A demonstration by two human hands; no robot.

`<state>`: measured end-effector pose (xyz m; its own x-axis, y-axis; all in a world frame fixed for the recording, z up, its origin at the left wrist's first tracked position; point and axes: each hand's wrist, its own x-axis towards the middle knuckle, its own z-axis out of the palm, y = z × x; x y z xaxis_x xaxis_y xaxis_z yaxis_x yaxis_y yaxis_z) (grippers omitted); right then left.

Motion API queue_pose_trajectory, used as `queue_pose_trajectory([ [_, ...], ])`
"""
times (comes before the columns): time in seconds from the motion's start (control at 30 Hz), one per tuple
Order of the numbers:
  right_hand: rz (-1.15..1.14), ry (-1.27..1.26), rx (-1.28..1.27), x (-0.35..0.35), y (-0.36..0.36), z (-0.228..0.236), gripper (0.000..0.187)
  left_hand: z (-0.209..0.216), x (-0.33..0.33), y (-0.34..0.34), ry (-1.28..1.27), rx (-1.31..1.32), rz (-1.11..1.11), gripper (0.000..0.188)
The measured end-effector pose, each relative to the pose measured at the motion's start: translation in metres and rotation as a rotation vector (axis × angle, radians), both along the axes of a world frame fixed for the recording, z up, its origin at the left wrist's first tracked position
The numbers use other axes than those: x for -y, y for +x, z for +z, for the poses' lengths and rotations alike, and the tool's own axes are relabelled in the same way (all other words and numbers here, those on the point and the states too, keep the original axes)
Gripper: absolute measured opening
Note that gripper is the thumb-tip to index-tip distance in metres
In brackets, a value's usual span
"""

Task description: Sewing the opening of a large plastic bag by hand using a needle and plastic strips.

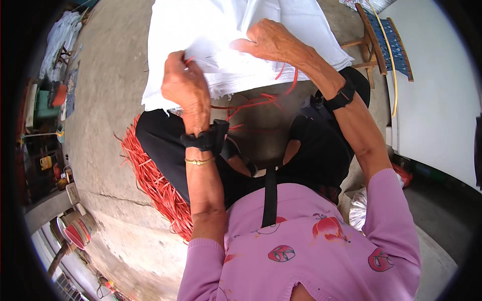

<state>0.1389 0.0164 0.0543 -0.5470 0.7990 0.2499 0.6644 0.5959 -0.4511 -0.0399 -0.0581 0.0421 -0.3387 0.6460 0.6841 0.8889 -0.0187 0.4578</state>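
A stack of thin white sheets (221,17), cloth or plastic, spreads across my lap and beyond my knees. At its near left part my left hand (185,83) is closed, with a bit of red plastic string (246,105) showing between its fingers. Farther right, my right hand (273,41) is curled above the sheets, thumb pointing left. Its fingertips are blurred, and whatever they pinch is hidden. More of the string loops loosely from beneath the stack's near edge, below my right wrist, and hangs between my knees.
A heap of red plastic strings (155,185) lies on the concrete floor by my left leg. At the right stand a wooden folding stool (374,42) with a blue woven seat and a large white panel (437,95). Buckets and clutter (78,231) line the left side.
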Motion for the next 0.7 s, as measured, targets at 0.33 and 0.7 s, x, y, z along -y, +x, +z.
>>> queue_pose_trajectory([
  [0.33,-0.138,-0.403,-0.606,0.015,-0.013,-0.015,0.062,0.005,0.001,0.038,-0.068,0.528,-0.465,0.021],
  [0.7,-0.198,-0.344,-0.361,0.010,-0.007,0.001,0.055,-0.039,-0.020,0.046,-0.280,0.407,-0.285,0.017],
])
